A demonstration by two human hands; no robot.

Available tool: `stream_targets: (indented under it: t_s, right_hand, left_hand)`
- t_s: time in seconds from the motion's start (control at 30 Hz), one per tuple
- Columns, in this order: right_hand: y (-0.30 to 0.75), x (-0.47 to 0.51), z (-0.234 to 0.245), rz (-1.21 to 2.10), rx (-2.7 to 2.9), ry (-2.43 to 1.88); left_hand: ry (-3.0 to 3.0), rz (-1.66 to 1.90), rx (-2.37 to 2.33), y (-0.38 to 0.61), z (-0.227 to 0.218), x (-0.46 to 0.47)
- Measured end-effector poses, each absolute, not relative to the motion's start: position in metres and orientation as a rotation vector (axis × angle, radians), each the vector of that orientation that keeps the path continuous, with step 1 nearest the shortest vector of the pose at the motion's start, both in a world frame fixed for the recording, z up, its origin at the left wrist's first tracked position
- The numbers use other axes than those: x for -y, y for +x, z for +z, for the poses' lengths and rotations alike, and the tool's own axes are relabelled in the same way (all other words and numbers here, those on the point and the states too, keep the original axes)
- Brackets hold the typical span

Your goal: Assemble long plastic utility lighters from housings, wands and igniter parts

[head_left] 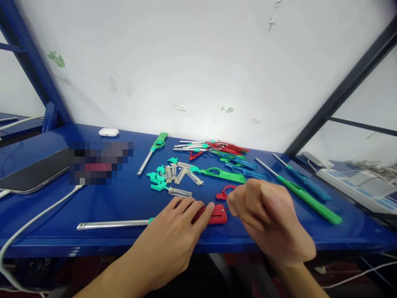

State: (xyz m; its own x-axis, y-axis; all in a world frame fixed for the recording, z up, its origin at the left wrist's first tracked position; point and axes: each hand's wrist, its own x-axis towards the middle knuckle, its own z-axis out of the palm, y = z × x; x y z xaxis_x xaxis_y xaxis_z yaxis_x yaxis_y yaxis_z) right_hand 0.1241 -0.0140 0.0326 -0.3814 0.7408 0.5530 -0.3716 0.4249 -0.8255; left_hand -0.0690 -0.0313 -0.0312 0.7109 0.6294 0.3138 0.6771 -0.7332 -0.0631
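Observation:
My left hand lies over a red long-neck lighter at the table's front edge, fingers wrapped across its handle. Its silver tube points left, with a turquoise collar showing beside my hand. My right hand is raised in a fist just right of the handle's end, slightly blurred; whatever it may hold is hidden. By that fist lies a red lighter half-shell with a loop. Beyond my left hand are several clear fuel tanks and turquoise plastic pieces.
Red lighter parts with metal tubes are piled by the wall. Green half-shells and blue ones lie nearby. Whole lighters, green and blue, rest at right, another green one farther back. A tablet and cable occupy the left.

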Motion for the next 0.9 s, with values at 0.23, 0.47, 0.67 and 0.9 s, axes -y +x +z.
stream_targets:
  t_s: [0.23,0.47,0.67,0.9]
  right_hand:
    - [0.118,-0.002,0.032,1.087,1.497,-0.306]
    - [0.124,-0.011,0.026,1.112,1.512,-0.36]
    - [0.13,-0.016,0.017,0.939,1.458,-0.46]
    - [0.132,-0.01,0.014,1.091,1.403,-0.394]
  left_hand:
    - [-2.73,-0.403,1.052,-0.069,-0.032,0.032]
    - [-2.721,-0.407,1.043,-0.069,-0.031,0.031]
    - [-2.71,-0.414,1.039,-0.071,-0.031,0.033]
    - [-2.7,-0.418,1.042,-0.07,-0.031,0.033]
